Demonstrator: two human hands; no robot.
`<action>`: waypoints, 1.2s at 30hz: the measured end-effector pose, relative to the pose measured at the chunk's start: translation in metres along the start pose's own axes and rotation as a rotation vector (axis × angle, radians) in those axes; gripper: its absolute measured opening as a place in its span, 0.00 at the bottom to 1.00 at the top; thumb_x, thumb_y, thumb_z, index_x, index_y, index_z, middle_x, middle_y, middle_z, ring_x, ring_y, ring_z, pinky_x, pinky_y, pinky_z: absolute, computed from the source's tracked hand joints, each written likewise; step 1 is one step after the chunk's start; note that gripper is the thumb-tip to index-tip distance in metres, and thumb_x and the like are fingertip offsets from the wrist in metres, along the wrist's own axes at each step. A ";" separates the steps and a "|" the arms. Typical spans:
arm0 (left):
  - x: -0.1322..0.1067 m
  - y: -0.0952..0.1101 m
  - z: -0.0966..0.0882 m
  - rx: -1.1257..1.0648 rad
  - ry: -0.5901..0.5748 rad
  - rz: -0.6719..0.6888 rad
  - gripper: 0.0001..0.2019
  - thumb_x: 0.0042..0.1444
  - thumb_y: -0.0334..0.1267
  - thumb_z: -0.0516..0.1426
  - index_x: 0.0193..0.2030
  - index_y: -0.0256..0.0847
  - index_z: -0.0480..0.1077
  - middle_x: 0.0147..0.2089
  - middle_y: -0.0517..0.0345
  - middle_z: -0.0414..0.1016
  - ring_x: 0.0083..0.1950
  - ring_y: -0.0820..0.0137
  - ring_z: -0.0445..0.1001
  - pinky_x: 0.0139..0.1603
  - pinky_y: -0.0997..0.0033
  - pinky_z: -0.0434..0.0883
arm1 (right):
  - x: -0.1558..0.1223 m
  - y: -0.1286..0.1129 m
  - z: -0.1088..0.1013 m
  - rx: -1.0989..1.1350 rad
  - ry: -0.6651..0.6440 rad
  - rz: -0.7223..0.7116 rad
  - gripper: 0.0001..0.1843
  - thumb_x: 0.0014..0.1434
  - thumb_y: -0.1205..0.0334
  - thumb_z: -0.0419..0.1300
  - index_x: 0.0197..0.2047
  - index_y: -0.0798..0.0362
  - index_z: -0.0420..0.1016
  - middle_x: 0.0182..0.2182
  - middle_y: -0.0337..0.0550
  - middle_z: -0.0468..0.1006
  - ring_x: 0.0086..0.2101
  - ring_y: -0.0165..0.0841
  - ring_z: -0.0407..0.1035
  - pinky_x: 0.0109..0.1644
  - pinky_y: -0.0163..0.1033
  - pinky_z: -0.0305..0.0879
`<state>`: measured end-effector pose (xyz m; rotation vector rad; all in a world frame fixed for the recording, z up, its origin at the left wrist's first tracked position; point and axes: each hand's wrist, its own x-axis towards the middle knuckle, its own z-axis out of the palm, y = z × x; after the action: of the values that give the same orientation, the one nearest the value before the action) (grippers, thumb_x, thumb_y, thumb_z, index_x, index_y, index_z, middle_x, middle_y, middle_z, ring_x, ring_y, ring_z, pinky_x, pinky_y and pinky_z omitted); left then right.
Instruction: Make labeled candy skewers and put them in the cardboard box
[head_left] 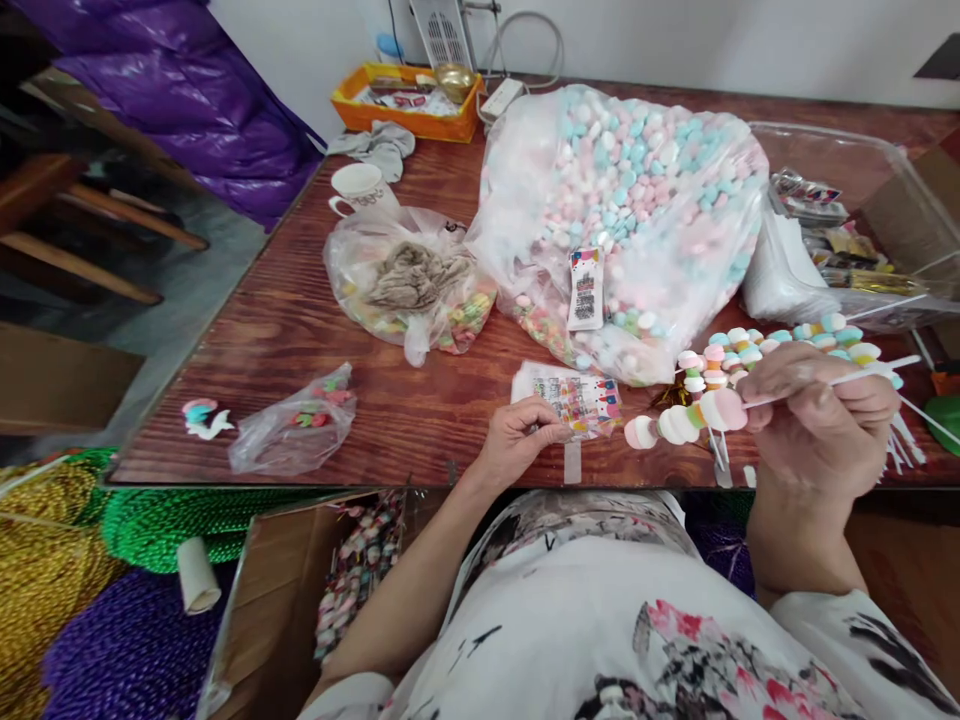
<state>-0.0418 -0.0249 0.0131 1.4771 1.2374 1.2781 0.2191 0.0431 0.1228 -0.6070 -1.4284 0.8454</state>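
Observation:
My right hand (817, 420) grips the white stick of a marshmallow skewer (682, 422), raised over the table's front edge. Pink, white and green sweets are threaded on it, pointing left. My left hand (525, 438) rests at the front of the table, thumb and fingers pinched on the near edge of a printed clear plastic bag in a stack of bags (551, 385). Behind my right hand lie several finished-looking marshmallow skewers (750, 345), partly hidden by it. Loose white sticks (904, 445) lie to the right of that hand.
A big clear bag of pastel marshmallows (630, 190) fills the back middle, a small printed packet (586, 290) on it. Left of it are a knotted candy bag (412, 280), a cup (364, 190) and an orange tray (405, 118). A clear bin (847, 150) stands right.

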 end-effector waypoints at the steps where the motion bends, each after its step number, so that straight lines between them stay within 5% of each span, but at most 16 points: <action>1: -0.001 0.000 0.002 -0.001 0.000 -0.005 0.10 0.54 0.40 0.64 0.26 0.38 0.75 0.27 0.57 0.75 0.30 0.72 0.71 0.33 0.71 0.67 | -0.001 -0.002 0.002 0.001 0.007 -0.012 0.06 0.58 0.57 0.64 0.30 0.45 0.81 0.21 0.42 0.74 0.23 0.35 0.67 0.23 0.42 0.62; 8: -0.006 0.001 0.007 0.013 0.014 -0.048 0.11 0.54 0.41 0.64 0.25 0.38 0.75 0.26 0.57 0.74 0.29 0.73 0.71 0.33 0.72 0.67 | -0.012 -0.009 -0.003 -0.032 -0.050 0.063 0.03 0.56 0.62 0.66 0.35 0.46 0.81 0.24 0.40 0.78 0.26 0.36 0.71 0.30 0.44 0.68; 14: -0.002 0.006 0.009 0.062 0.082 -0.026 0.11 0.54 0.40 0.64 0.24 0.38 0.73 0.25 0.59 0.72 0.28 0.74 0.69 0.32 0.72 0.66 | -0.027 0.005 0.008 -0.314 -0.704 0.126 0.06 0.63 0.66 0.59 0.41 0.49 0.76 0.26 0.38 0.75 0.25 0.29 0.68 0.30 0.35 0.61; 17: -0.001 0.011 0.013 0.090 0.055 0.035 0.11 0.55 0.40 0.63 0.25 0.38 0.74 0.26 0.59 0.73 0.28 0.73 0.69 0.32 0.72 0.67 | -0.035 0.020 0.027 -0.489 -0.849 0.076 0.07 0.65 0.67 0.53 0.36 0.52 0.72 0.25 0.38 0.72 0.26 0.28 0.64 0.32 0.36 0.55; 26: -0.014 0.013 0.015 0.144 -0.028 0.131 0.05 0.59 0.36 0.60 0.36 0.40 0.78 0.34 0.53 0.78 0.35 0.71 0.76 0.37 0.72 0.72 | -0.036 0.040 0.041 -0.475 -0.867 0.081 0.12 0.63 0.68 0.51 0.27 0.50 0.59 0.21 0.33 0.58 0.24 0.28 0.51 0.30 0.36 0.48; 36: -0.017 0.005 0.012 0.175 -0.008 0.123 0.06 0.59 0.35 0.60 0.31 0.38 0.75 0.31 0.55 0.75 0.32 0.72 0.72 0.34 0.72 0.69 | -0.037 0.036 0.039 -0.507 -0.978 -0.038 0.07 0.66 0.67 0.50 0.37 0.52 0.67 0.26 0.37 0.69 0.28 0.30 0.62 0.33 0.36 0.51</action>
<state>-0.0295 -0.0422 0.0128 1.7043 1.2967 1.2685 0.1781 0.0292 0.0751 -0.5500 -2.5839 0.7755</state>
